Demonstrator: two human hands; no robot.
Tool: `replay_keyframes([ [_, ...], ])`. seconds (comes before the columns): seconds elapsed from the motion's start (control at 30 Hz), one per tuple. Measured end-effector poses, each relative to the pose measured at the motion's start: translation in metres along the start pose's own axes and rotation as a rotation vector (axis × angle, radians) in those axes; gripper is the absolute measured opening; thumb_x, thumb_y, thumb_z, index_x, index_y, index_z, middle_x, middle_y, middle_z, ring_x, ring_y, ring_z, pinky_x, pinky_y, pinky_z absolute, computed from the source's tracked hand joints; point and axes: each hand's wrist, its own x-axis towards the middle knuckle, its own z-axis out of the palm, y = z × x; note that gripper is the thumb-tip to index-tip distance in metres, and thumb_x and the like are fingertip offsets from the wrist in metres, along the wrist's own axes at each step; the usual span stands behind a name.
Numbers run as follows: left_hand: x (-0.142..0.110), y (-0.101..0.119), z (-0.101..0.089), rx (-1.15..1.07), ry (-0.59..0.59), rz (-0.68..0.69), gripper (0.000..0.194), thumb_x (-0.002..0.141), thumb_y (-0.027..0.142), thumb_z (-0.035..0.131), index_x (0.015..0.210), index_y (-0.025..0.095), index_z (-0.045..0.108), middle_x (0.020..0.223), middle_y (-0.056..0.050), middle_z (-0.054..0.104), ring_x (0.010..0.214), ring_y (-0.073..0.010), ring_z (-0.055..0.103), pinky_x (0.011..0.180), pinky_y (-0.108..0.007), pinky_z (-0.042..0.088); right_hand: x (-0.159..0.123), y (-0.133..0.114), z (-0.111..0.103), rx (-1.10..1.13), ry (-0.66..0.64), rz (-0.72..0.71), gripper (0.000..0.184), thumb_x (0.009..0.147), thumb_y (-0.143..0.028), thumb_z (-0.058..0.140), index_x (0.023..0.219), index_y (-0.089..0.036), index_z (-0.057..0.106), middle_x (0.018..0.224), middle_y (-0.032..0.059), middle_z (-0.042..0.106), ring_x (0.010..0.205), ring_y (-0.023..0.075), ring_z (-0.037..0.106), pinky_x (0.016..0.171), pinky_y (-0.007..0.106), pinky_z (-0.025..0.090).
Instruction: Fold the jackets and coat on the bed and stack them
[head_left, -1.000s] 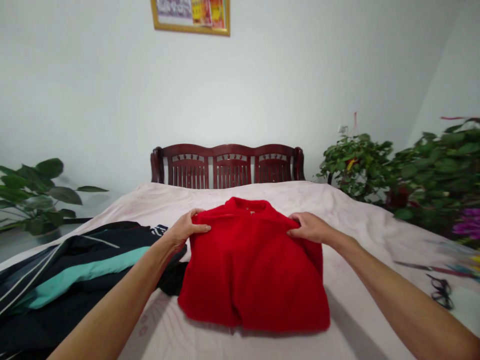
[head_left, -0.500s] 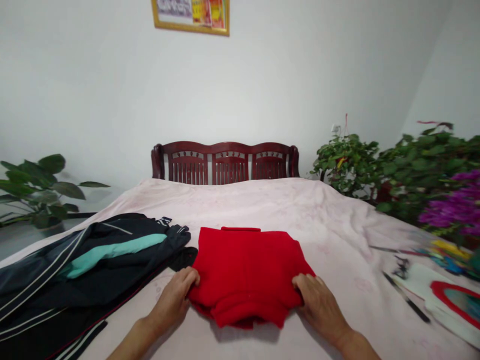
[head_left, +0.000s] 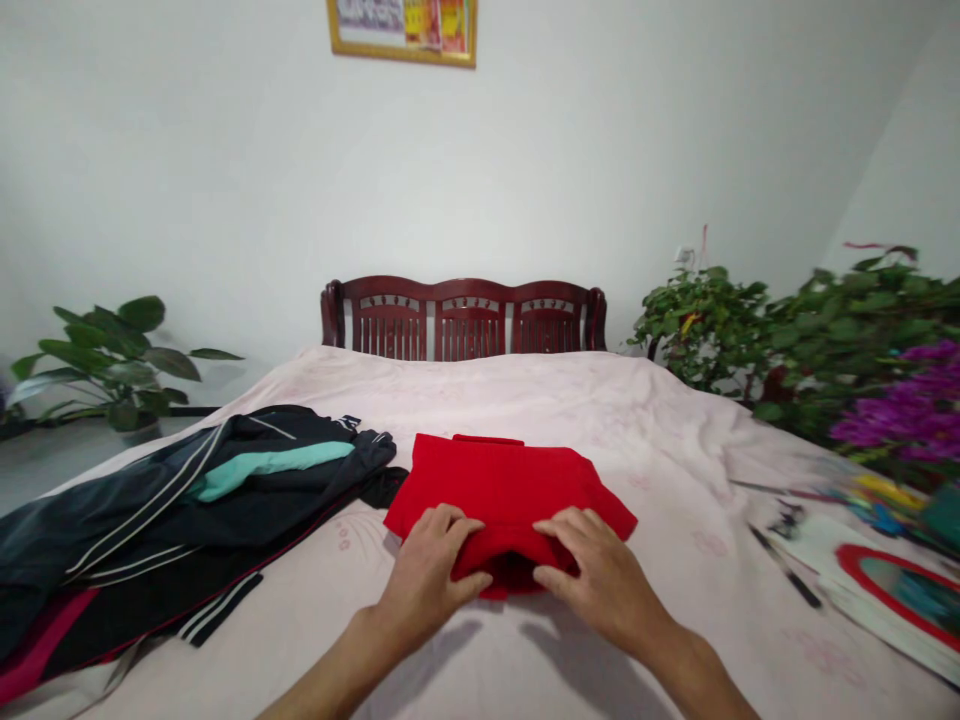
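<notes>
A folded red knit sweater (head_left: 495,480) lies on the bed, its opening facing me and its sides folded in. My left hand (head_left: 435,560) holds the left part of the opening's edge, fingers on top and thumb below. My right hand (head_left: 600,575) grips the right part the same way, and the dark inside of the opening shows between my thumbs. To the left, near the sweater's edge, lie dark jackets (head_left: 300,510) with white stripes and a turquoise panel.
Pink bedding (head_left: 645,420) covers the bed before a dark wooden headboard (head_left: 469,315). At right lie a dark pen-like stick (head_left: 787,570), a red-rimmed oval object (head_left: 892,590) and small coloured items. Potted plants (head_left: 697,325) stand along the right; another plant (head_left: 124,350) is at left.
Both my hands have moved inward from the sweater's left and right sides to the edge of its near opening. The edge is now lifted and the opening gapes wider. The view has shifted slightly left.
</notes>
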Motion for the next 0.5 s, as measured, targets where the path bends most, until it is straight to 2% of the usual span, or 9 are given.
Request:
replay_keyframes([
  [0.07,0.002,0.004,0.008,0.058,0.016,0.007,0.039,0.075,0.024,0.07,0.113,0.028,0.064,0.112,-0.006,0.061,0.102,-0.0257,0.054,0.091,-0.04,0.044,0.003,-0.01,0.009,-0.037,-0.005,-0.006,0.036,0.078,-0.03,0.07,0.114,-0.025,0.065,0.103,0.0052,0.065,0.097,0.0248,0.056,0.087,0.038,0.043],
  [0.17,0.002,0.004,0.015,0.086,0.035,0.025,0.034,0.072,0.01,0.058,0.103,0.025,0.062,0.104,-0.004,0.063,0.097,-0.0236,0.054,0.087,-0.036,0.042,0.004,-0.014,0.021,-0.07,0.004,-0.028,0.023,0.081,-0.02,0.062,0.103,-0.023,0.066,0.099,0.0051,0.064,0.095,0.0231,0.055,0.084,0.035,0.041],
  [0.23,0.003,0.001,0.017,0.081,-0.002,0.025,0.033,0.068,0.006,0.053,0.095,0.023,0.06,0.096,-0.003,0.064,0.093,-0.0222,0.055,0.083,-0.034,0.04,0.002,-0.012,0.027,-0.083,-0.016,-0.024,0.017,0.079,-0.013,0.056,0.091,-0.022,0.064,0.094,0.0044,0.064,0.09,0.0215,0.055,0.08,0.033,0.039],
  [0.3,0.006,-0.004,0.015,0.046,-0.112,-0.008,0.029,0.066,0.007,0.053,0.089,0.023,0.06,0.089,-0.002,0.065,0.086,-0.0204,0.056,0.078,-0.032,0.039,0.002,-0.007,0.029,-0.069,-0.071,0.007,0.015,0.076,-0.011,0.054,0.085,-0.022,0.061,0.087,0.0026,0.065,0.084,0.0198,0.055,0.074,0.031,0.037],
  [0.4,0.018,-0.019,0.007,-0.112,-0.366,-0.075,0.026,0.065,0.017,0.062,0.09,0.024,0.063,0.082,0.003,0.064,0.074,-0.0162,0.055,0.065,-0.026,0.036,0.008,0.005,0.03,0.059,-0.233,0.114,0.013,0.074,-0.019,0.062,0.086,-0.022,0.06,0.08,-0.0011,0.066,0.075,0.0168,0.057,0.064,0.027,0.032],
  [0.5,0.032,-0.034,0.002,-0.372,-0.567,-0.14,0.038,0.063,0.027,0.071,0.101,0.024,0.065,0.08,0.005,0.062,0.067,-0.0125,0.052,0.057,-0.022,0.034,0.016,0.015,0.032,0.264,-0.406,0.261,0.019,0.073,-0.029,0.068,0.09,-0.023,0.061,0.077,-0.0033,0.068,0.067,0.0141,0.057,0.056,0.024,0.03],
])
